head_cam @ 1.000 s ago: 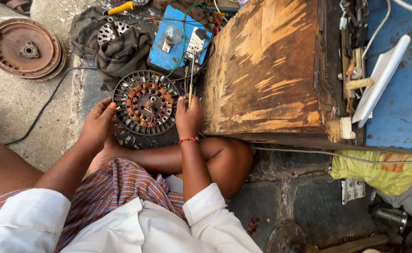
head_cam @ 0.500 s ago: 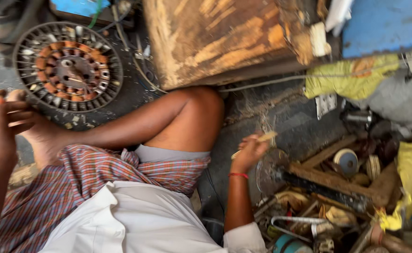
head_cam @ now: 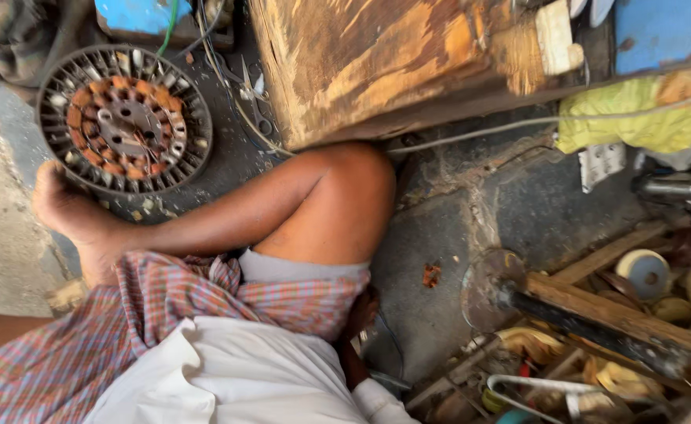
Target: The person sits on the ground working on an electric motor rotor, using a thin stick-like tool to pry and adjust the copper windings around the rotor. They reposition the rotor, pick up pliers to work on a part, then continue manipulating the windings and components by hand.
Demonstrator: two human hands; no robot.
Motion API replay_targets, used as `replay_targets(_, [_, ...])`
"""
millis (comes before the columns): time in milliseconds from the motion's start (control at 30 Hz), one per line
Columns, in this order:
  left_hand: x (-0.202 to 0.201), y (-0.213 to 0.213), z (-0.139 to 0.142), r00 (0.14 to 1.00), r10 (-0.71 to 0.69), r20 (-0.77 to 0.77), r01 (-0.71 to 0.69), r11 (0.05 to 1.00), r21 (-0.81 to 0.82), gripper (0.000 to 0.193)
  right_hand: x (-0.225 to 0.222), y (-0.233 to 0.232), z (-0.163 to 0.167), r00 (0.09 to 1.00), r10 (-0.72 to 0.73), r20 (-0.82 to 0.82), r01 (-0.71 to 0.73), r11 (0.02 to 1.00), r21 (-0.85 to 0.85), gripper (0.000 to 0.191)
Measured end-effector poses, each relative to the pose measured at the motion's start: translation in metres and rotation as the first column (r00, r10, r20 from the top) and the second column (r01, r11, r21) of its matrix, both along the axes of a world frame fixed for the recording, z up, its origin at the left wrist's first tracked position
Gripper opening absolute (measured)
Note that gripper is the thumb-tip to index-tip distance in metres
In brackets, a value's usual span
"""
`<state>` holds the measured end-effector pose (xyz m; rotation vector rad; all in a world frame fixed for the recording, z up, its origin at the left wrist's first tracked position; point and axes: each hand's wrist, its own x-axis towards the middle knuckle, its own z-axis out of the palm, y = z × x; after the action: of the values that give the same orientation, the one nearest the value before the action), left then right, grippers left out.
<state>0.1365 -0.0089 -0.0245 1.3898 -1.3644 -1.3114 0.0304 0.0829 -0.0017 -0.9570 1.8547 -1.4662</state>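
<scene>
The round motor stator (head_cam: 126, 129), with its copper-coloured windings inside a grey slotted ring, lies on the concrete floor (head_cam: 440, 228) towards the upper left corner, and neither hand is on it any more. A moment ago both hands worked at its rim. Now only the person's bare foot (head_cam: 67, 212) rests against its lower left edge. The left hand has dropped out of view. The right hand (head_cam: 363, 308) has swung away to the person's right side and sits low beside the checked cloth, tucked under the bent knee, so whether it is open or grasping something cannot be told. A wooden block (head_cam: 393, 63) stands just right of the stator, with thin metal pliers (head_cam: 255, 98) between them.
</scene>
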Motion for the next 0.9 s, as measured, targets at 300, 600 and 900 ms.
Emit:
replay_targets(300, [-0.041,-0.057,0.030,0.985,0.025,0.171,0.008,0.982,-0.188,0.036,-0.004,-0.007,-0.004,0.999,0.022,0.038,-0.024,0.999,0.033,0.024])
replay_targets(600, [-0.084,-0.135,0.052,0.958,0.088,0.274,0.065,0.861,-0.504,0.035,-0.064,0.062,-0.017,0.990,-0.135,0.050,0.128,0.985,0.118,0.024])
replay_targets(900, [-0.044,-0.040,0.065,0.983,-0.029,-0.179,-0.060,0.881,-0.470,0.037,-0.155,0.270,-0.067,0.762,-0.623,-0.176,0.639,0.681,0.357,0.024])
